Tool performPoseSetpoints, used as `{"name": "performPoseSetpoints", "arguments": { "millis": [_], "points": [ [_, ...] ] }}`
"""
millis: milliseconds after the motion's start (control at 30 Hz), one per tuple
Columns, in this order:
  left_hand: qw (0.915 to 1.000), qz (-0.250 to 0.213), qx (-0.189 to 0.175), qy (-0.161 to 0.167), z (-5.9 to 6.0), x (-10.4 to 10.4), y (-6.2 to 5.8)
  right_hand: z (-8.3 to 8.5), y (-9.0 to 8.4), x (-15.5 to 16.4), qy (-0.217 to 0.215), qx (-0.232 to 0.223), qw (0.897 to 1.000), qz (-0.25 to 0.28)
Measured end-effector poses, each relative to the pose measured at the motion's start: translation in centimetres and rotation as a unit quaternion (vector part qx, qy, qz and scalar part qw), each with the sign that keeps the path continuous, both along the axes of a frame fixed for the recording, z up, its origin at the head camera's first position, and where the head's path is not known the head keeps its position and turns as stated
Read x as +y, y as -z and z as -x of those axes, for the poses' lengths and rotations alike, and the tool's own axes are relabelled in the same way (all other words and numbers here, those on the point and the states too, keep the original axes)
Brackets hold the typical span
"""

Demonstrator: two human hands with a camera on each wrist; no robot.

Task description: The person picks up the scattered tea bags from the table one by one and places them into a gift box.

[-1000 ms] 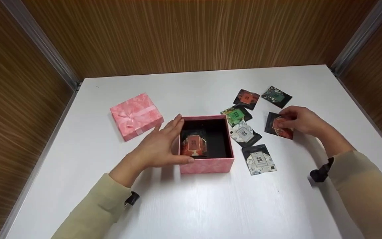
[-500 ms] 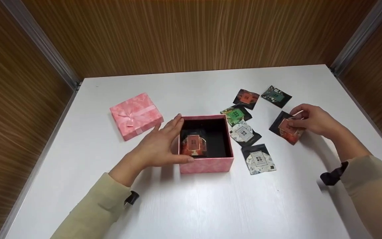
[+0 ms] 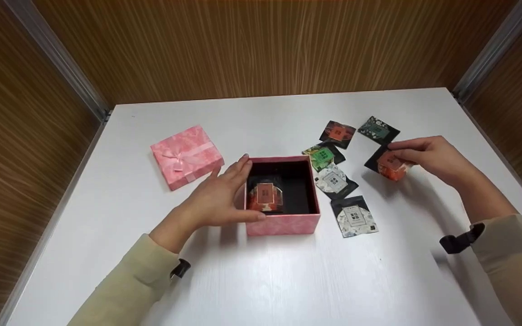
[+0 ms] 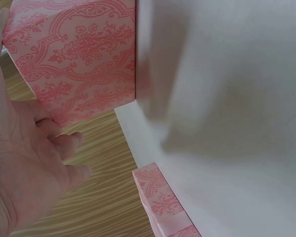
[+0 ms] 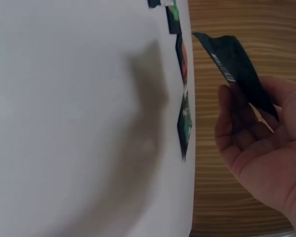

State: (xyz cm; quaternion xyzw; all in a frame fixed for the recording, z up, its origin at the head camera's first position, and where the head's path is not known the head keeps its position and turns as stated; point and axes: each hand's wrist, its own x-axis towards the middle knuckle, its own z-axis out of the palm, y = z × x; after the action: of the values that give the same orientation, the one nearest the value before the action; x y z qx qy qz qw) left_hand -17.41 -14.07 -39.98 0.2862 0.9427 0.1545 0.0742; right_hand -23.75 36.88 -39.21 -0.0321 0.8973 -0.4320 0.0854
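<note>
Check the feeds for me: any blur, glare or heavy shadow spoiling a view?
Head view: even light, no glare; the packet in the right hand is slightly blurred. Left wrist view: sharp pink box, with a soft shadow on the white table. Right wrist view: blurred table, dark smeared shadow, and the packet's black back in focus.

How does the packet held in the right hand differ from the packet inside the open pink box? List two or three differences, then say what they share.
The packet in the right hand is lifted clear of the table and tilted; the packet in the open pink box rests inside it. The right hand pinches the first; the left hand touches only the box wall, not the second. Both are small dark sachets with an orange-red printed face.
</note>
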Motion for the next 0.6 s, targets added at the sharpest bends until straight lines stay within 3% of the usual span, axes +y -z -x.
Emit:
{"name": "performPoseSetpoints", "arguments": {
  "millis": [200,367,600],
  "points": [
    [1.0000,0.001,-0.002,0.002,0.0,0.0,-0.1,-0.5,-1.3,-2.0,-0.015,0.018,0.998,0.052],
    [1.0000,0.003,0.001,0.008,0.1,0.0,-0.1,-1.0,-2.2,-3.9,-0.066,0.027,0.992,0.106],
    [0.9999,-0.004,0.002,0.011,0.0,-0.1,-0.1,-1.8,-3.4,-6.6,-0.077,0.029,0.993,0.082]
  ]
}}
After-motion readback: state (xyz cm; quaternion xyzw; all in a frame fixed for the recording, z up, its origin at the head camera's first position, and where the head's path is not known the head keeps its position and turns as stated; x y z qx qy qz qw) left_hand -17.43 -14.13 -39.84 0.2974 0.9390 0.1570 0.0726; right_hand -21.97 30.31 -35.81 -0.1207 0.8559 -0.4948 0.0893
